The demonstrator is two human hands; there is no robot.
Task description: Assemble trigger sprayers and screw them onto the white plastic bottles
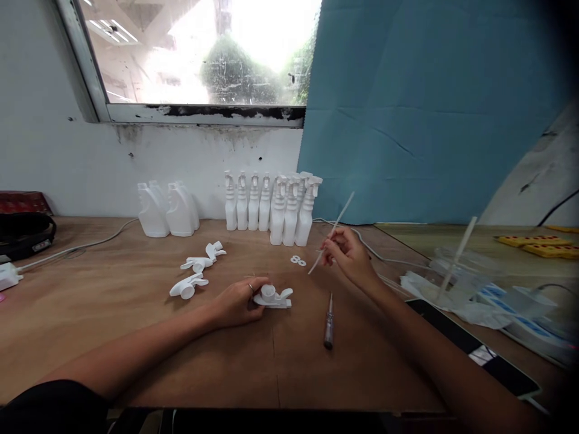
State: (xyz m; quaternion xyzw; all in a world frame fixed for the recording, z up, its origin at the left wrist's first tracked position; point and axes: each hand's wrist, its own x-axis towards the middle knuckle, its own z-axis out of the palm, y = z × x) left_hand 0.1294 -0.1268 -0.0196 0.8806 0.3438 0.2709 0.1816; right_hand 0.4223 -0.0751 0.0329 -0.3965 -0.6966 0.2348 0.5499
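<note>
My left hand [239, 303] is closed around a white trigger sprayer head [272, 296], whose round collar opening faces up. Between the fingers of my right hand [346, 252] is a thin white dip tube [342, 211], tilted with its lower end toward the table. Just left of that lower end lie several small white ring washers [297, 260]. A screwdriver [329, 325] with a clear handle rests below, between my arms, its tip pointing away from me. Left of my left hand lie more sprayer heads [187, 286], loose on the brown tabletop [136, 280].
White spray bottles [277, 211] with heads fitted stand grouped by the wall. Several headless bottles [180, 211] stand farther left. A phone [470, 343], a plastic bag [470, 304] with another tube, and a power strip [520, 313] are at right. Cables run along the back.
</note>
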